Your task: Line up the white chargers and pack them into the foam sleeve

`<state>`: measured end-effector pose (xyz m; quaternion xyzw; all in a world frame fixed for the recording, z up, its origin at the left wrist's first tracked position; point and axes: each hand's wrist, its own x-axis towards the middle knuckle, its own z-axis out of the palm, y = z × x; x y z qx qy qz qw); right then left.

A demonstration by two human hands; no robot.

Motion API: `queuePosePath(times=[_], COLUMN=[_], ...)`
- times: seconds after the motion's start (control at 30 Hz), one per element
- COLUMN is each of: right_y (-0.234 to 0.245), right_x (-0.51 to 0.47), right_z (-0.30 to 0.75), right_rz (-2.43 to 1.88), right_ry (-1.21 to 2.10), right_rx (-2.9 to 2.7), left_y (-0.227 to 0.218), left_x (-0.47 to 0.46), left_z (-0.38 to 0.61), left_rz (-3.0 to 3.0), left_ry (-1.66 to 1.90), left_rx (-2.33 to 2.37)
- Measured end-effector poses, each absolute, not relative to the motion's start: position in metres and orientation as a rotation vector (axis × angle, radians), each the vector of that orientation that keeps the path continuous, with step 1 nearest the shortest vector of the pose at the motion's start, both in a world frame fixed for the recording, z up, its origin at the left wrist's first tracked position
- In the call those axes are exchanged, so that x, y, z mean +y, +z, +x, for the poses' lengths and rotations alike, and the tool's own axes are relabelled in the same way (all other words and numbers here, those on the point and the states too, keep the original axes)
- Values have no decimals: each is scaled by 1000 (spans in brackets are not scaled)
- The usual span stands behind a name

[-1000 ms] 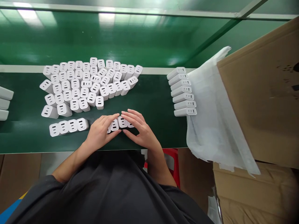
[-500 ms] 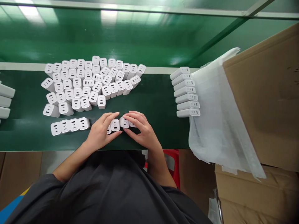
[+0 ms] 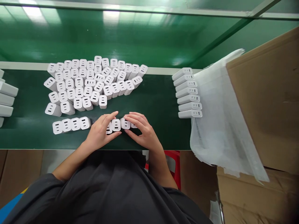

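Near the front edge of the green table, my left hand (image 3: pixel 102 130) curves around white chargers (image 3: pixel 116 125) standing on end, their port faces up. Thumb and fingers grip them from the near and far sides. My right hand (image 3: pixel 143 130) does the same with the chargers (image 3: pixel 125 123) just to the right, its fingers covering part of them. A narrow gap shows between the two groups. Left of my left hand stands a short row of upright chargers (image 3: pixel 75 124). Behind it, several uneven rows of the same chargers (image 3: pixel 79 82) stand close together.
Several chargers lie stacked in a line (image 3: pixel 188 98) at the right, beside white wrapping sheet (image 3: pixel 215 124) and a cardboard box (image 3: pixel 268 102). More white chargers (image 3: pixel 7 99) lie at the left edge. A red stool (image 3: pixel 176 168) is below the table (image 3: pixel 161 99).
The view has shifted slightly, so everything on the table sits a little further right. Both hands keep nearly the same hold on the chargers.
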<state>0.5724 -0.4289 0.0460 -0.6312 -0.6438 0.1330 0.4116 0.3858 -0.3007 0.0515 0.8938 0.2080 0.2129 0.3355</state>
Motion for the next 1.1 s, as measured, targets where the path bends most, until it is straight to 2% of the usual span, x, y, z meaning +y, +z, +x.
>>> queuePosePath(times=[0.5,0.77,1.1], right_y=[47,40,40], right_x=[-436,-441,-444], right_z=[582,580,585], right_rz=[-1563,-1596,-1712], right_ry=[403,454,325], right_rx=[-1638,-1528,-1385], left_y=[62,53,67], left_x=[-308,-308,-302], left_z=[388,390,372], left_rz=[2588,2575,2470], left_ry=[606,576,416], left_rx=[491,529,403])
